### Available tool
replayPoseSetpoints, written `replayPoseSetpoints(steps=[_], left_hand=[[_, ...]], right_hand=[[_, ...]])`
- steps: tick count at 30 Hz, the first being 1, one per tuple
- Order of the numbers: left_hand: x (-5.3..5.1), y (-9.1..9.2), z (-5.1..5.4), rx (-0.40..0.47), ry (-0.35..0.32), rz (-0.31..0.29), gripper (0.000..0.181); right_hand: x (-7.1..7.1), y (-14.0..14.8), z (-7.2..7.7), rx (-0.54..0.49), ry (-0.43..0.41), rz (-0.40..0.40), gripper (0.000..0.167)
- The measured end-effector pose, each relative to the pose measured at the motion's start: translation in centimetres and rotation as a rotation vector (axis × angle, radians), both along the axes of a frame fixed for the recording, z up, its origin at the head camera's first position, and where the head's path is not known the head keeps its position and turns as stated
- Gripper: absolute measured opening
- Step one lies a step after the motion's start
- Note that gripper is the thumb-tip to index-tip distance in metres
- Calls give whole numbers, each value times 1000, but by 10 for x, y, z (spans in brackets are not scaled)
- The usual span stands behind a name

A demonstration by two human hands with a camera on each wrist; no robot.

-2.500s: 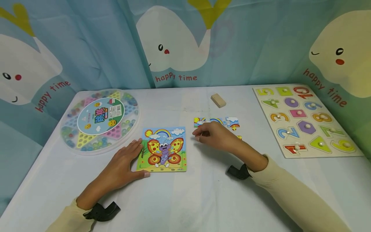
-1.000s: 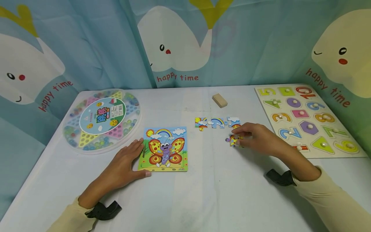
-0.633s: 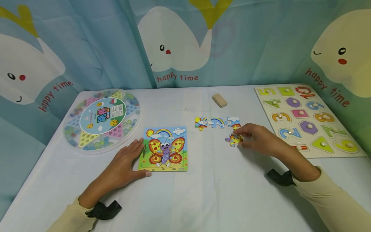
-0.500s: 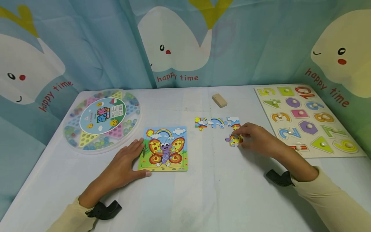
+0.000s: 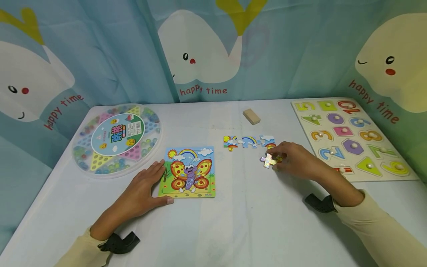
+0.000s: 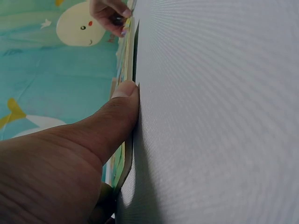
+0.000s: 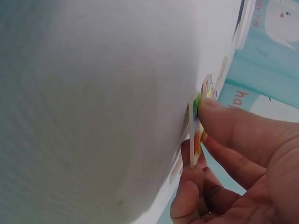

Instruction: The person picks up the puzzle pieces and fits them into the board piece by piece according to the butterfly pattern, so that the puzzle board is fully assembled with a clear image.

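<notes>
The left hand (image 5: pixel 141 189) grips the left edge and lower left corner of a square butterfly puzzle board (image 5: pixel 190 172); in the left wrist view its thumb lies along the board's edge. At the right, the right hand (image 5: pixel 297 161) pinches a small puzzle piece (image 7: pixel 196 130) between thumb and fingers. Close by its fingertips, a shiny piece (image 5: pixel 268 160) shows in the head view. Above it lie three pieces in a row: one with a sun (image 5: pixel 230 142), one with a rainbow (image 5: pixel 249 142) and one with a cloud (image 5: pixel 267 141).
A round marble game box (image 5: pixel 116 139) lies at the back left. A wooden block (image 5: pixel 251 116) is near the back edge. The knobbed number board (image 5: pixel 353 139) takes up the right side, under and behind the right forearm. A whale-print curtain (image 5: pixel 207 44) hangs behind the table.
The right hand has moved from beside the row of pieces to the piece below the cloud piece, which now looks shiny instead of yellow and red. The left hand stays on the board.
</notes>
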State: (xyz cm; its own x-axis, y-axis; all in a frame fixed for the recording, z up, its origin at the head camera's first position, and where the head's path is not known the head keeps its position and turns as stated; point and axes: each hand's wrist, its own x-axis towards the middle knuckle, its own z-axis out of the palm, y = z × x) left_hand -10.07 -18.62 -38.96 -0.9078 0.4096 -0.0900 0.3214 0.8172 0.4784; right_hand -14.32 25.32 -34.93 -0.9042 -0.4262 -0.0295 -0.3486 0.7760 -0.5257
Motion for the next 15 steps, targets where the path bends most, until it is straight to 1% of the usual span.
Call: replayPoseSetpoints(steps=[2,9,15], left_hand=[[0,0,0,-1,1,1,101],[0,0,-1,-3,9,2,102],[0,0,-1,1,14,-5,102]], right_hand=[[-1,0,0,-9,8,-5,35],[-4,-1,2,-19,10,-61,20],[-4,-2,3,-45,-11,-47,17]])
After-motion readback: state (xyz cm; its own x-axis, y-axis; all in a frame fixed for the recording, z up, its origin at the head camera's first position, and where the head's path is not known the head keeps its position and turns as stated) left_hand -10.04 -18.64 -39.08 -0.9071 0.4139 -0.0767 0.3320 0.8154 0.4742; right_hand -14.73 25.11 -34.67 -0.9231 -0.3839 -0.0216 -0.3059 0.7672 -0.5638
